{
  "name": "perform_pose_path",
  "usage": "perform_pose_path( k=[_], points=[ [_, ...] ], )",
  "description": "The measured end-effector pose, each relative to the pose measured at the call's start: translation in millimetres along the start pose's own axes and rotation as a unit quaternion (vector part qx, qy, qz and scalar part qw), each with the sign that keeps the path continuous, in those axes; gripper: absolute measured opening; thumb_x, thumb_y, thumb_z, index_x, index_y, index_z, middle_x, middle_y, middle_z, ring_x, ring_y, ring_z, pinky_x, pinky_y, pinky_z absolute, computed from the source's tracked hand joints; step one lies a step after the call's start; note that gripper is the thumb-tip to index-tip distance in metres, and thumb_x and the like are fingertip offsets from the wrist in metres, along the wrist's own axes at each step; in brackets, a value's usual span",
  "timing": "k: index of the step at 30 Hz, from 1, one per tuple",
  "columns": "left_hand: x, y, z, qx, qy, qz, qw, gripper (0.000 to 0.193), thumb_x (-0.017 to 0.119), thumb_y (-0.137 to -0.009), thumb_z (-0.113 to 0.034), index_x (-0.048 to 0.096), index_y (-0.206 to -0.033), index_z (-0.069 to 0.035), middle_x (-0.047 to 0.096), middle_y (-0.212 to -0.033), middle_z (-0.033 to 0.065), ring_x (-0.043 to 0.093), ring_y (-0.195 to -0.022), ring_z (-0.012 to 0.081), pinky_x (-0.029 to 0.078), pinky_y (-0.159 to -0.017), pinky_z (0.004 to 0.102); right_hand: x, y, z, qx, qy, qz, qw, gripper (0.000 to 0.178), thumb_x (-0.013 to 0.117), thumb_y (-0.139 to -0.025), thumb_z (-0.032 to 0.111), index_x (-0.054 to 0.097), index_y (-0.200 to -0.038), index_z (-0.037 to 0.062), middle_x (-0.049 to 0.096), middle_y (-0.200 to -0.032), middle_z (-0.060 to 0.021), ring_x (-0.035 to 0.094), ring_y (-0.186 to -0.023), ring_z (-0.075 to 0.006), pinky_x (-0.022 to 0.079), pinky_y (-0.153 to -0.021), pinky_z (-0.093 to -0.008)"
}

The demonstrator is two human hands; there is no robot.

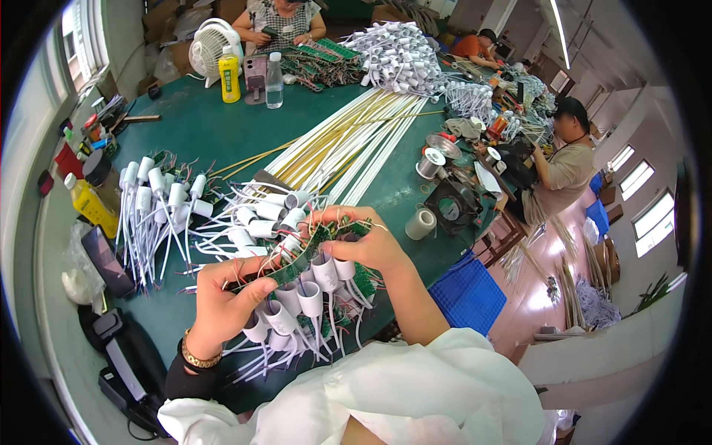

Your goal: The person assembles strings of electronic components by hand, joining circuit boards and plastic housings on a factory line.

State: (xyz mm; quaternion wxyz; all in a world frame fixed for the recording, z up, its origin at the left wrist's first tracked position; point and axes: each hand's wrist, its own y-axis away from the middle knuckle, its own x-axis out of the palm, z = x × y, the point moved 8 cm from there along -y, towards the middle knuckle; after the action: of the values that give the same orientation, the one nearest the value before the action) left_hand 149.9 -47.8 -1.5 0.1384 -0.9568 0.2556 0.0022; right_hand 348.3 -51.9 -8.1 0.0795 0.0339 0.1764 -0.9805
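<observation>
Between my two hands is a long green circuit board strip (298, 264) with components and thin red and green wires. My left hand (230, 297) is closed on its left end, thumb along the near edge. The right end is pinched by my right hand (367, 243), with the thumb bent over it. Just below the strip hang or lie several white cylinders (310, 298) with white cables; whether they are joined to it I cannot tell. More white cylinders with cables (256, 222) lie just beyond my hands.
Another bundle of cabled cylinders (156, 189) lies at left. Long white and yellow rods (348, 141) cross the green table (215, 133). A solder spool (430, 163), a black fan (451, 206) and a white roll (420, 224) stand at right. Other people sit around the table.
</observation>
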Motion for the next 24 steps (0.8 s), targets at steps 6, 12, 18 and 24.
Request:
perform_pose_path(
  k=[6, 12, 18, 24],
  points=[
    [-6.5, -0.9, 5.9, 0.01, 0.098, 0.045, 0.994, 0.031, 0.076, -0.075, -0.013, 0.066, -0.098, 0.006, 0.067, -0.079, 0.0063, 0.054, -0.06, 0.0064, 0.043, -0.056, 0.019, 14.5, 1.5, 3.8, 0.067, -0.314, 0.082, 0.944, 0.047, 0.074, -0.061, 0.009, 0.062, -0.106, -0.0018, 0.065, -0.096, -0.0112, 0.06, -0.082, -0.0137, 0.048, -0.076, -0.0257],
    [-10.0, -1.7, 12.5, -0.038, 0.127, -0.041, 0.99, 0.031, 0.077, -0.074, -0.015, 0.066, -0.094, 0.006, 0.067, -0.084, 0.0091, 0.056, -0.061, 0.0075, 0.045, -0.055, 0.0202, 6.1, 15.8, 10.6, 0.05, -0.142, 0.042, 0.988, 0.037, 0.079, -0.062, 0.009, 0.067, -0.095, -0.0006, 0.066, -0.087, -0.0063, 0.06, -0.08, -0.0106, 0.048, -0.075, -0.025],
    [-6.2, 0.0, 13.3, -0.052, 0.104, -0.045, 0.992, 0.029, 0.076, -0.076, -0.014, 0.066, -0.094, 0.006, 0.067, -0.08, 0.0074, 0.055, -0.061, 0.0066, 0.044, -0.055, 0.0196, -1.9, 22.5, 33.1, -0.051, -0.037, -0.012, 0.998, 0.025, 0.077, -0.059, 0.004, 0.064, -0.08, -0.0026, 0.066, -0.078, -0.0091, 0.061, -0.071, -0.0117, 0.049, -0.068, -0.0261],
    [-2.0, 9.7, 4.2, -0.066, 0.032, -0.134, 0.988, 0.021, 0.072, -0.08, -0.01, 0.067, -0.094, 0.005, 0.065, -0.078, 0.0035, 0.054, -0.063, 0.005, 0.044, -0.058, 0.0173, 5.8, 27.1, 22.0, -0.03, 0.077, -0.121, 0.989, 0.018, 0.071, -0.064, 0.005, 0.062, -0.08, 0.0015, 0.063, -0.073, -0.0049, 0.056, -0.067, -0.0075, 0.046, -0.061, -0.0245]
  ],
)
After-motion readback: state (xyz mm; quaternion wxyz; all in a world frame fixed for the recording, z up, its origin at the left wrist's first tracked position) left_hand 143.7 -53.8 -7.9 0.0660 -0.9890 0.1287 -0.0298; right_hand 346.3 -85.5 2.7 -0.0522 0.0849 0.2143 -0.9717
